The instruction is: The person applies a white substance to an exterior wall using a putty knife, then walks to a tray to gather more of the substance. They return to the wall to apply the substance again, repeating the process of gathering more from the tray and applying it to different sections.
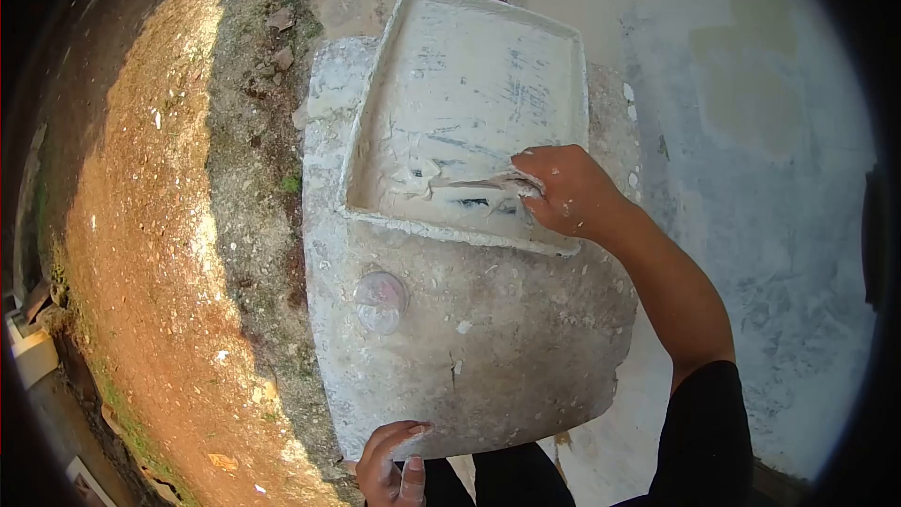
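A shallow, plaster-smeared rectangular tray [554,38] lies on a round, paste-crusted board [497,338]. My right hand [568,192] is inside the tray near its front right corner, gripping a scraper blade [483,185] that is pushing whitish putty [418,178] across the tray floor. My left hand [392,465] clasps the near edge of the board, fingers curled over its rim. My right forearm comes in from the lower right in a black sleeve.
Bare orange-brown soil [141,225] with stones and moss lies to the left. A pale, stained concrete floor [770,178] spreads to the right. A small clear round lid [380,302] sits on the board in front of the tray.
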A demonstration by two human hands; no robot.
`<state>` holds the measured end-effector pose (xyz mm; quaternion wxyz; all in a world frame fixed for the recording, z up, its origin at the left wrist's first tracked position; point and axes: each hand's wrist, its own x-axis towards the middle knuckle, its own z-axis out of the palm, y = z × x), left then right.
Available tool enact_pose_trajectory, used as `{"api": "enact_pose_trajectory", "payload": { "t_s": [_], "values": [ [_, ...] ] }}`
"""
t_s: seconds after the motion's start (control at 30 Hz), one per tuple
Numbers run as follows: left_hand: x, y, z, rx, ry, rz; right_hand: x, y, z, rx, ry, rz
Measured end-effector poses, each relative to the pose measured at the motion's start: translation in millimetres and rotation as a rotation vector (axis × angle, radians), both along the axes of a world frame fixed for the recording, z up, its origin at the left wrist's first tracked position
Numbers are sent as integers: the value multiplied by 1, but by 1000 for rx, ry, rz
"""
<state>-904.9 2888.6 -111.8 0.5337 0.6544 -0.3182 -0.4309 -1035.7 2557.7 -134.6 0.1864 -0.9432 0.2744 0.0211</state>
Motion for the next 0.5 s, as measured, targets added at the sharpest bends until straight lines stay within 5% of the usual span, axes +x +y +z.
{"api": "enact_pose_trajectory", "payload": {
  "t_s": [0.17, 0.23, 0.5],
  "values": [
    [9, -1, 10, 6, -24, -49, -22, 18, -5, -218, 49, 260],
    [11, -1, 14, 11, -26, -71, -33, 25, -10, -373, -140, 385],
    [12, 3, 13, 31, -23, -61, -36, 28, -15, -300, -135, 236]
  ]
}}
